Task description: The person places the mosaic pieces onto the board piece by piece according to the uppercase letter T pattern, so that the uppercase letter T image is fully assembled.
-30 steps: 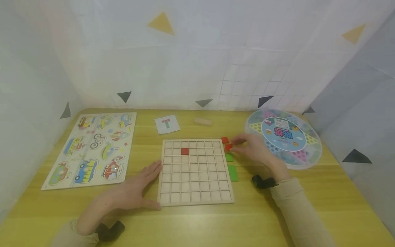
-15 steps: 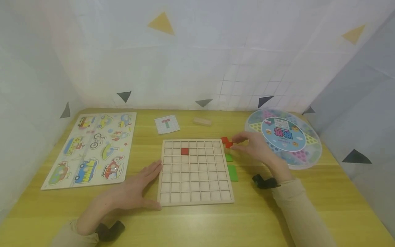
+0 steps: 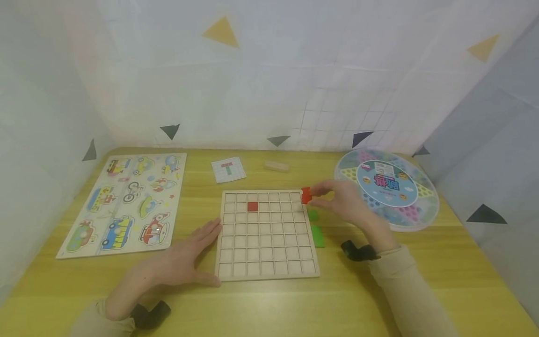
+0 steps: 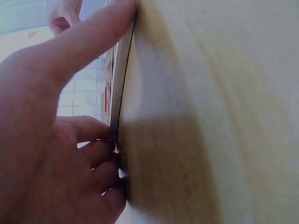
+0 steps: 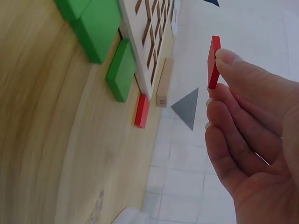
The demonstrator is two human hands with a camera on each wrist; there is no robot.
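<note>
My right hand [image 3: 346,201] pinches a thin red square tile [image 5: 213,63] between thumb and fingers, raised off the table in the right wrist view. In the head view it is at the upper right corner of the wooden grid board [image 3: 269,279]. A second red tile [image 5: 142,111] lies on the table beside that corner. Green tiles [image 3: 317,236] line the board's right side. One red tile [image 3: 252,206] sits in a cell of the board's second row. My left hand [image 3: 181,260] rests at the board's left edge, fingers spread, thumb [image 4: 93,37] touching the near corner.
A small card [image 3: 228,170] printed with a red and green T lies behind the board, beside a wooden block [image 3: 276,166]. To the left is a vehicle puzzle board [image 3: 122,206]. A round Chinese checkers set [image 3: 387,187] stands at the right.
My right hand has lifted the red tile and shifted it slightly left, toward the board's upper right corner. My left hand has stayed in place.
</note>
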